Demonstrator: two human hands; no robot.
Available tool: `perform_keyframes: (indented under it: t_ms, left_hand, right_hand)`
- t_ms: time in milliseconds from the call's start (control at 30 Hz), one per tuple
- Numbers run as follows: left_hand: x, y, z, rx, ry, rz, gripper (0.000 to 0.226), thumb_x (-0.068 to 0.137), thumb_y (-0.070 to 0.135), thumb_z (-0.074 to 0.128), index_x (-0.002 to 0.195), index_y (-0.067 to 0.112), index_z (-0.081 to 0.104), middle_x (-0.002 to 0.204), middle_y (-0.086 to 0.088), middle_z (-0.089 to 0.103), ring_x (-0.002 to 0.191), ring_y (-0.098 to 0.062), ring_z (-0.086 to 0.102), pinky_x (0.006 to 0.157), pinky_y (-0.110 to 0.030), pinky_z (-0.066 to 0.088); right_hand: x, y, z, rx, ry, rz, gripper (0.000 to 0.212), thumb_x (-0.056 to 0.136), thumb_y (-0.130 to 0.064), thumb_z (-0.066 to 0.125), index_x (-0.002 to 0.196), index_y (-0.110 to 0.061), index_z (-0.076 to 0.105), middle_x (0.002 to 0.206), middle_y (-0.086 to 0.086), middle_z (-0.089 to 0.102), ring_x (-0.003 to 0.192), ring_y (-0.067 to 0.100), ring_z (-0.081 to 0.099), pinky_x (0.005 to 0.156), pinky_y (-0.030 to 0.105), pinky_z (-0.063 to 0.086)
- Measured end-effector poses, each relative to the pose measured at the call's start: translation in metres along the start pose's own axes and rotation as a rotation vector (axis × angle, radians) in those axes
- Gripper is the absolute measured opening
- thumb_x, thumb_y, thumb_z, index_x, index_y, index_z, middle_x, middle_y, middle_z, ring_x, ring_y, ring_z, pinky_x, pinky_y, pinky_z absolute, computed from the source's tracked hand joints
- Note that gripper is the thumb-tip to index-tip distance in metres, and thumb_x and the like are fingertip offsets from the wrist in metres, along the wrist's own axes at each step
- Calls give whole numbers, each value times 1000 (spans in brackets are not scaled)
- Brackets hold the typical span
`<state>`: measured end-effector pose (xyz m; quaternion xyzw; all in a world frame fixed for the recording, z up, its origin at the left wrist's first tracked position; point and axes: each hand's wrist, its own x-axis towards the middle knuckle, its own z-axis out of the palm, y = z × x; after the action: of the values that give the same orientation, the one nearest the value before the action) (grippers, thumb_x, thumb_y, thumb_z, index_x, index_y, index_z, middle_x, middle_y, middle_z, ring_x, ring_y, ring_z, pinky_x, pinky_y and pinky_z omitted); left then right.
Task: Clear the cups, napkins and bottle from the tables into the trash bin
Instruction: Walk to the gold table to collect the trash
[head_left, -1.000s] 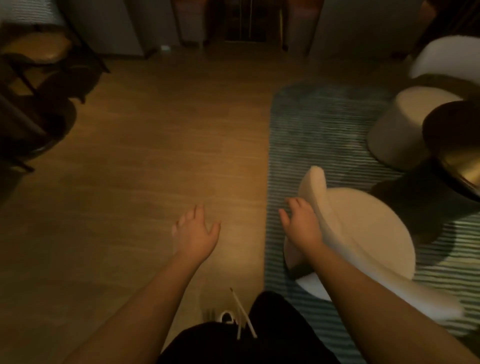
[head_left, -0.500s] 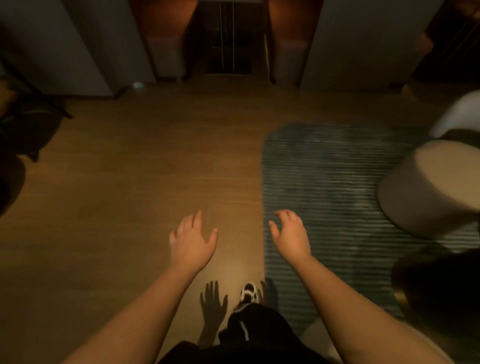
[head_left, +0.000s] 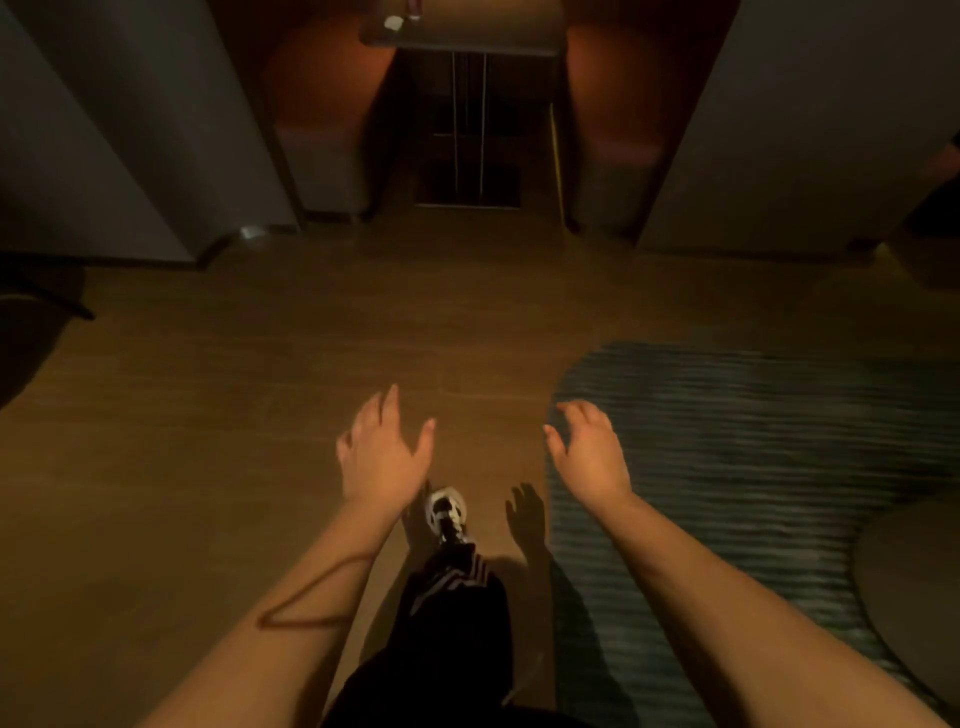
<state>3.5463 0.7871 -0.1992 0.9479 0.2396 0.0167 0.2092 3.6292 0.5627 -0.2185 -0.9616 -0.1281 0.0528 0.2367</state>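
My left hand (head_left: 382, 454) and my right hand (head_left: 589, 457) hang in front of me over the wooden floor, fingers spread, both holding nothing. Far ahead at the top of the view stands a booth table (head_left: 509, 36). On its left end lies a small white crumpled thing (head_left: 393, 22), likely a napkin, with a small red-and-white object (head_left: 414, 10) beside it, cut off by the frame edge. No trash bin is in view.
Orange booth seats (head_left: 322, 88) flank the table between grey partition walls (head_left: 130, 130). A blue striped rug (head_left: 753, 452) lies on the right, with a round pale stool (head_left: 914, 587) at its right edge. Dark chair legs (head_left: 36, 312) stand at left.
The view has moved forward across the floor: the white chair and stools slid out of frame to the right and the booth table came into sight. Both hands stayed open and in front.
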Motion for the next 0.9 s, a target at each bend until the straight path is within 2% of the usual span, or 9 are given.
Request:
perform_keyframes:
  t_ms: [200, 400, 600, 800, 900]
  left_hand:
    - [266, 22, -13, -34, -46, -56, 70, 90, 58, 39, 149, 29, 18, 155, -1, 24, 141, -20, 20, 113, -47, 18]
    - [462, 63, -37, -23, -6, -12, 66, 90, 54, 45, 146, 24, 28, 149, -6, 35, 136, -26, 31, 106, -50, 25]
    - [655, 96, -20, -12, -42, -28, 69, 92, 53, 42, 149, 19, 20, 154, -8, 25, 135, -31, 31, 106, -48, 22]
    - [881, 133, -10, -76, 59, -118, 70, 90, 54, 46, 148, 24, 22, 153, -5, 29, 137, -25, 28, 107, -50, 23]
    - [975, 152, -27, -88, 116, -111, 68, 90, 53, 47, 147, 21, 27, 152, -7, 31, 136, -27, 30, 105, -53, 25]
  right_hand:
    - [253, -36, -2, -28, -34, 68, 40, 94, -34, 49, 127, -11, 52, 133, 13, 50, 124, 29, 43, 102, 37, 36]
    - [450, -61, -22, 12, 0, 86, 37, 94, -30, 52, 127, -13, 53, 125, 11, 55, 117, 29, 49, 96, 36, 41]
    - [655, -74, -16, 93, 17, 52, 34, 93, -24, 53, 124, -10, 54, 125, 12, 55, 115, 29, 50, 91, 34, 40]
    - [903, -79, -8, -19, -83, -65, 39, 98, -28, 44, 131, -9, 49, 138, 11, 46, 126, 26, 42, 103, 34, 34]
    - [1002, -94, -19, 4, -97, -90, 41, 97, -28, 47, 133, -9, 48, 139, 11, 46, 130, 25, 40, 106, 35, 34]
